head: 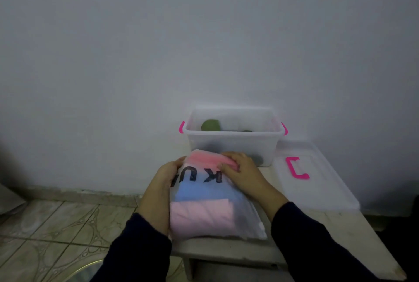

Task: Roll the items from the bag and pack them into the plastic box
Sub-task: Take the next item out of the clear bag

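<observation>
White wall | left hand (164,176) cups bag (210,200) | right hand (241,168) fingers pinch it

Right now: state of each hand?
Left hand: grips the bag's left edge.
Right hand: pinches the pink item at the bag's mouth.

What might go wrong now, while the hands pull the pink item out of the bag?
1. The bag lies near the table's front-left edge; pulling may slide it off.
2. The right hand pinches only the pink item; the blue one below may drag out too.
</observation>
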